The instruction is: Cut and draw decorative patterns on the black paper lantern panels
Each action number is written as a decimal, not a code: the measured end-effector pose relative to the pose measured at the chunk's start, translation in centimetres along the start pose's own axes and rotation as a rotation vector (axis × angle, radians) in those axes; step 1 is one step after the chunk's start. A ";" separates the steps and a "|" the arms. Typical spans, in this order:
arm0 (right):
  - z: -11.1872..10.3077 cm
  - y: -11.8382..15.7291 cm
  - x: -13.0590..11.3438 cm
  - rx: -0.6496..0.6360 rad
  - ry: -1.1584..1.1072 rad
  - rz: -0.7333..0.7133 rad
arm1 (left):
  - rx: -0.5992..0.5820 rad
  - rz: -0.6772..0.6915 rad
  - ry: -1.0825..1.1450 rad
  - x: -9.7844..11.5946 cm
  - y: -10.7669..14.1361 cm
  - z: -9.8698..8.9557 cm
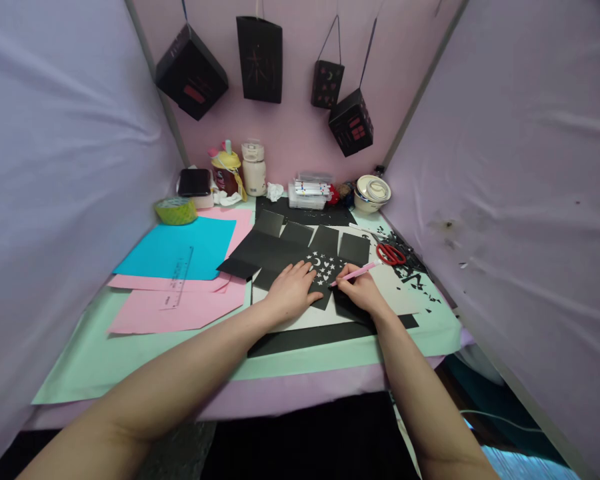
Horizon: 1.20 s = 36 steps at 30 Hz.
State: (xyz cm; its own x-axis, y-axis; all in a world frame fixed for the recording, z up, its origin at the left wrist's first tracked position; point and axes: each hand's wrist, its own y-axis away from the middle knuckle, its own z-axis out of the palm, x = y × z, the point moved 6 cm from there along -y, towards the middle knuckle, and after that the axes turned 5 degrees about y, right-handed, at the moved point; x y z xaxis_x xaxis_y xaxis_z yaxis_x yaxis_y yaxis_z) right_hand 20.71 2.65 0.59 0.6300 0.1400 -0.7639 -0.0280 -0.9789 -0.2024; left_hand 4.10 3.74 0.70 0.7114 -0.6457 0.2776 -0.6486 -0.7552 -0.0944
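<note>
A black card (287, 251) with several flaps lies spread on a pale board (280, 325). One flap carries white-showing cut-outs of stars, hearts and a moon (317, 262). Flat on the card, just left of these cut-outs, rests my left hand (293, 288) with its fingers stretched out. My right hand (359, 288) is closed around a slim pink pen-shaped craft knife (361, 271). The knife's tip points down and left to the card beside the cut-outs; whether it touches cannot be made out. Part of the card is hidden under both hands.
Red scissors (391, 254) and black paper scraps (415, 277) lie at right. Blue paper (180, 247), pink paper (145, 313) and a clear ruler (183, 277) are at left. Tape (176, 211), a white bottle (254, 172), a marker box (310, 192) and a lidded bowl (373, 193) stand behind.
</note>
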 end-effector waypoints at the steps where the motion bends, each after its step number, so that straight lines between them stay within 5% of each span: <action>1: 0.0 0.0 0.0 0.000 -0.002 0.002 | 0.002 0.001 0.001 0.0 0.0 0.0; 18: 0.1 0.5 -1.2 0.129 -0.156 0.007 | 0.032 -0.016 -0.008 -0.4 0.0 0.3; 36: 0.7 1.1 -0.9 0.173 0.006 0.028 | 0.061 -0.012 0.005 -0.2 0.2 0.3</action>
State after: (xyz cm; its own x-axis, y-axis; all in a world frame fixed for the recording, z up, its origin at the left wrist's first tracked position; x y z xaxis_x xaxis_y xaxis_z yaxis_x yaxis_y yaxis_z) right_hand 19.61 1.57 0.61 0.6314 0.1121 -0.7673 -0.1785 -0.9419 -0.2846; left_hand 3.85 3.68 0.31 0.7179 -0.6358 0.2835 -0.6218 -0.7688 -0.1494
